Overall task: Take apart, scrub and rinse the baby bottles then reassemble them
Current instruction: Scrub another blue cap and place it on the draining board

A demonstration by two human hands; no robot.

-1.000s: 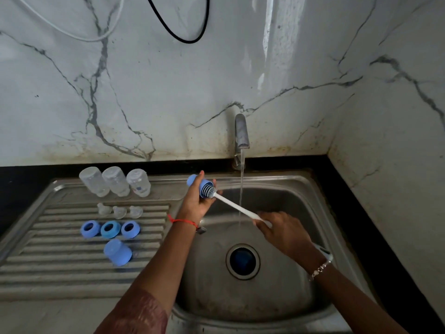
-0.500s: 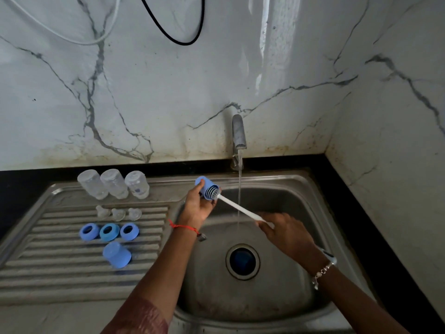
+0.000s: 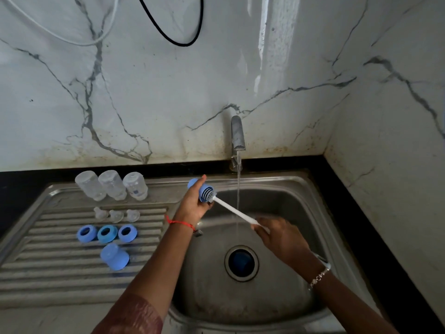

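Observation:
My left hand (image 3: 192, 204) grips a blue bottle cap (image 3: 201, 189) over the left rim of the sink (image 3: 301, 186). Inside the cap sits the bristle head of a white-handled bottle brush (image 3: 232, 209). My right hand (image 3: 280, 235) holds the far end of that handle over the basin. On the drainboard (image 3: 48, 273) stand three clear bottles (image 3: 112, 184) upside down, then three clear teats (image 3: 116, 215), three blue collar rings (image 3: 107, 233) and one more blue cap (image 3: 115, 256).
The tap (image 3: 237, 133) runs; its thin stream falls past the brush handle into the basin toward the drain (image 3: 241, 262). A black counter strip (image 3: 361, 213) edges the sink on the right and back. Marble walls close in behind and to the right.
The cap and brush stay in my hands; the cap has tilted and shifted a little from frame to frame, with the brush head still inside it.

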